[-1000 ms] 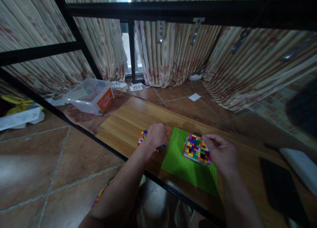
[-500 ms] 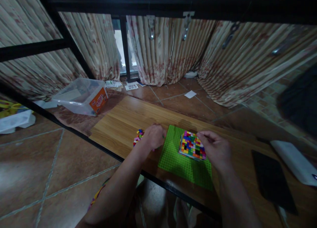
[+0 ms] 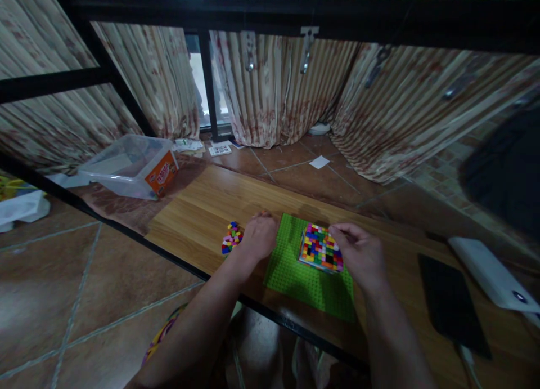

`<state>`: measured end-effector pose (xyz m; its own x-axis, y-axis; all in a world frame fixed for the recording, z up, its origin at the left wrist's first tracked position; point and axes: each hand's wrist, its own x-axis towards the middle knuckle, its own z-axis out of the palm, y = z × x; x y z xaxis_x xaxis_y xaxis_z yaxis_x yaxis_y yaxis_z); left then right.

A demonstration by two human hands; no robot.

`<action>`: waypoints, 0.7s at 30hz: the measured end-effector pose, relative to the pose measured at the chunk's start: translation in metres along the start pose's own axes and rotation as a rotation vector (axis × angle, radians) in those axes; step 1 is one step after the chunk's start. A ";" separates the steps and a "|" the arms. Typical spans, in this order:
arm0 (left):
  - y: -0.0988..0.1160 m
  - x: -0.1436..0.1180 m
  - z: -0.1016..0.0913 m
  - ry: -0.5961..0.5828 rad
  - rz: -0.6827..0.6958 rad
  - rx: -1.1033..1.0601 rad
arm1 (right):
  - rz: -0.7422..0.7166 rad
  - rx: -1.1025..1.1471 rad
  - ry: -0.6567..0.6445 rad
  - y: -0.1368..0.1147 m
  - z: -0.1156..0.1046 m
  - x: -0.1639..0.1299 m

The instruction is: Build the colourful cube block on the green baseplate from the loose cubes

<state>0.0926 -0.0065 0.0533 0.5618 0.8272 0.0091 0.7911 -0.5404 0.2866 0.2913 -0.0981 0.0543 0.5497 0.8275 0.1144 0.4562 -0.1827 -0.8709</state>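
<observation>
The baseplate (image 3: 287,273) is bright green, the brick block (image 3: 319,247) multicoloured.

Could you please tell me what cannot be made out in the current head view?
All in the head view:
- What the left hand may hold: its own back hides the fingertips.
- Whether the right hand pinches a loose brick beside the brick block: too small and blurred.
- The wording on the orange label: too small and blurred.
- The dark shape: blurred, cut off by the right edge.

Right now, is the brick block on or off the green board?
On. The brick block sits over the green board, whose surface shows left and in front; whether it's pressed onto studs, can't tell.
</observation>
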 end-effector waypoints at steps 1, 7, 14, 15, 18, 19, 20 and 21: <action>0.000 0.000 -0.001 0.010 -0.008 -0.031 | -0.006 -0.007 0.004 0.000 -0.001 0.000; 0.003 0.006 -0.006 0.085 -0.039 -0.429 | -0.017 0.014 -0.001 0.002 -0.001 0.001; 0.028 0.011 0.008 0.168 0.065 -0.906 | 0.008 0.036 0.001 0.004 0.000 0.004; 0.032 0.010 0.010 0.174 0.067 -0.918 | 0.007 0.035 0.005 0.004 0.000 0.004; 0.042 0.007 0.012 0.199 0.077 -0.894 | -0.001 0.035 0.008 0.004 -0.002 0.004; 0.044 0.006 0.013 0.214 0.085 -0.873 | -0.005 0.036 0.007 0.004 -0.003 0.004; 0.046 0.005 0.014 0.233 0.093 -0.852 | -0.009 0.037 0.006 0.004 -0.003 0.004; 0.047 0.005 0.014 0.253 0.102 -0.832 | -0.012 0.037 0.005 0.004 -0.004 0.004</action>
<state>0.1362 -0.0301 0.0531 0.4717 0.8435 0.2571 0.2505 -0.4077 0.8781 0.2978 -0.0973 0.0534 0.5480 0.8267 0.1275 0.4366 -0.1526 -0.8866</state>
